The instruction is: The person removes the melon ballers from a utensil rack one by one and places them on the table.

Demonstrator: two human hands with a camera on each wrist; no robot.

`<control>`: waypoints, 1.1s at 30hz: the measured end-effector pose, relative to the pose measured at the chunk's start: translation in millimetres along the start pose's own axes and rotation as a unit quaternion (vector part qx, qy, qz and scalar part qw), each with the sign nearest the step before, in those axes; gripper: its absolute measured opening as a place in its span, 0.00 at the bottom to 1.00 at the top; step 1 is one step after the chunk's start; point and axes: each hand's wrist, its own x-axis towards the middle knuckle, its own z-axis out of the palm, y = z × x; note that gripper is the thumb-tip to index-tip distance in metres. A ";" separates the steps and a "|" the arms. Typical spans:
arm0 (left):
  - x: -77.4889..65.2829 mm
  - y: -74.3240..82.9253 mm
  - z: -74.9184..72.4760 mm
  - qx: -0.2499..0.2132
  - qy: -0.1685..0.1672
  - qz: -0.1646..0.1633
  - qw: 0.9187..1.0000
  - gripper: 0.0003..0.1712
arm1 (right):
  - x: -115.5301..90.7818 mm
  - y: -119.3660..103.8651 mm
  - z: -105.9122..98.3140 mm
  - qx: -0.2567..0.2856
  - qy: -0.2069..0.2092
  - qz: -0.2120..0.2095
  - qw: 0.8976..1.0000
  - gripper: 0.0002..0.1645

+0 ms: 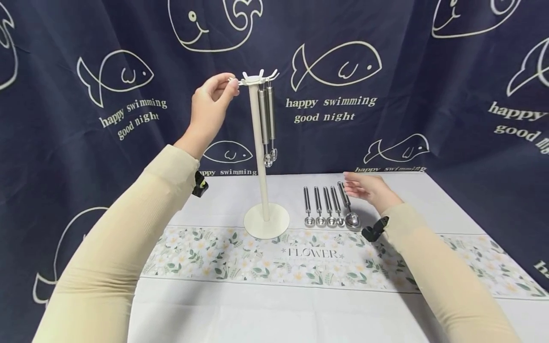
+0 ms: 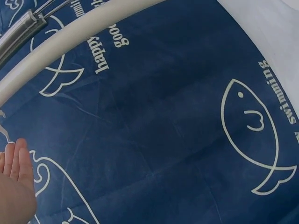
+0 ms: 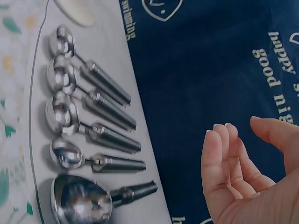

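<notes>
A white utensil stand (image 1: pixel 260 157) with hooks around its top rises from a round base. My left hand (image 1: pixel 210 107) pinches a hook on the stand's left side between thumb and fingers; in the left wrist view those fingers (image 2: pixel 21 163) reach the hook's tip. From the right-hand hooks hang two metal scoops (image 1: pixel 268 112), bowls down. Several round-bowled scoops (image 1: pixel 320 205) lie in a row on the table, the biggest scoop (image 3: pixel 84 200) at the right end. Just above its handle hovers my right hand (image 1: pixel 371 188), fingers extended and thumb apart, with nothing in its grasp.
A white cloth covers the table (image 1: pixel 291 305), crossed by a floral strip (image 1: pixel 253 269) printed "FLOWER". Behind hangs a dark blue curtain (image 1: pixel 407 109) with fish drawings. The stand's base (image 1: pixel 274 228) sits left of the scoop row, partly over the strip.
</notes>
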 end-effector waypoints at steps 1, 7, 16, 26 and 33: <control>-0.3 0.3 -0.2 0.005 -0.001 0.000 1.000 0.21 | -1.2 -0.7 2.4 0.001 -0.001 0.000 1.000 0.11; -2.2 2.5 -1.0 0.017 0.000 0.006 1.000 0.21 | -7.8 -4.2 21.1 0.000 -0.001 -0.005 1.000 0.08; -1.8 3.1 -2.2 0.024 -0.009 0.006 1.000 0.20 | -16.6 -21.3 59.9 0.011 -0.017 -0.048 0.999 0.03; 2.4 4.1 -1.7 0.036 -0.023 0.005 0.999 0.20 | -29.7 -46.5 93.6 0.031 -0.037 -0.083 0.995 0.10; 1.3 3.5 -4.8 0.045 -0.022 0.003 0.999 0.20 | -37.8 -55.4 118.9 0.033 -0.075 -0.121 0.989 0.04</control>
